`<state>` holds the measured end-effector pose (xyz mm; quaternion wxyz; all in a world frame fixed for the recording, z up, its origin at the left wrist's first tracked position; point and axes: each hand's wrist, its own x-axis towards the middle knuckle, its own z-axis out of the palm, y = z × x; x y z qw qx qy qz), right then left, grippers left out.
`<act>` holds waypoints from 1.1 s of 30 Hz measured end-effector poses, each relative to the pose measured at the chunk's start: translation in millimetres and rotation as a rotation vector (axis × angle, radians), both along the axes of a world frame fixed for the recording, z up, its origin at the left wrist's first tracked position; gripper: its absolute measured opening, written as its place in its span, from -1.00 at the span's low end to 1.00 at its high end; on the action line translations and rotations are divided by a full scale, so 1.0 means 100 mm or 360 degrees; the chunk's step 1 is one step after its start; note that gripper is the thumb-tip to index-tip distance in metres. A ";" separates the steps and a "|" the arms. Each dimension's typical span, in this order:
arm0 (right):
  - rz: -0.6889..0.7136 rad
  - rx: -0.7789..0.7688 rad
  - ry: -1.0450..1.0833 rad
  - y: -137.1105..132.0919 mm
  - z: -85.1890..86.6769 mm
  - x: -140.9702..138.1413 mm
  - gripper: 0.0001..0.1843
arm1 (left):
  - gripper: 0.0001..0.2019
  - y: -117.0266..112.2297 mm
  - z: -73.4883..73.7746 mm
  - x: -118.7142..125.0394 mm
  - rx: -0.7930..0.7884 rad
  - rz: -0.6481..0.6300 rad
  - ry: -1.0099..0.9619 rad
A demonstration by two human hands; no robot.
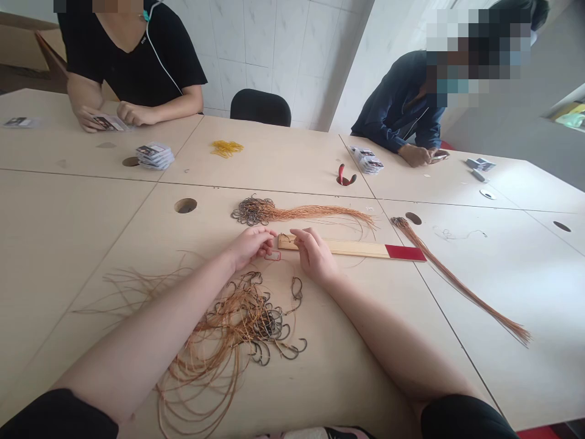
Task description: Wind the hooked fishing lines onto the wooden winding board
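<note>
Head view: left hand (249, 247) and right hand (315, 256) are close together, apart but only just, with fingers curled over the near end of a flat wooden strip (338, 247). Can't tell if they pinch something small there, or clamp the strip. Strip lies flat on the table (68, 244), long axis running right and slightly toward the wearer, ending in a red band (406, 252). Should handle as light and stiff; easiest hold is its edges. Loose pile of snelled fishhooks (256, 320) sits below the hands, its thin tan lines trailing toward the lower left. Lines look light and springy and likely to tangle; hook points are sharp, so take the shanks. Second hook bundle (256, 211) lies beyond the hands, lines pointing right. Third line bundle (461, 283) runs diagonally at right. Red-handled pliers (345, 175) lie farther off.
</note>
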<state>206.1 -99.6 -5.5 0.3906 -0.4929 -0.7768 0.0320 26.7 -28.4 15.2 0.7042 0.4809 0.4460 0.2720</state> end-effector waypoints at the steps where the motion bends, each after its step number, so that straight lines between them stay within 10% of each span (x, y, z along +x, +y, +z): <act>1: 0.0003 -0.0005 0.0003 0.00 0.00 0.00 -0.54 | -0.87 0.00 0.00 0.00 0.0003 0.0004 0.0006; 33: 0.0154 0.0206 0.0308 0.00 -0.07 0.00 -0.62 | -0.56 -0.04 0.00 -0.01 0.0321 -0.0389 0.0179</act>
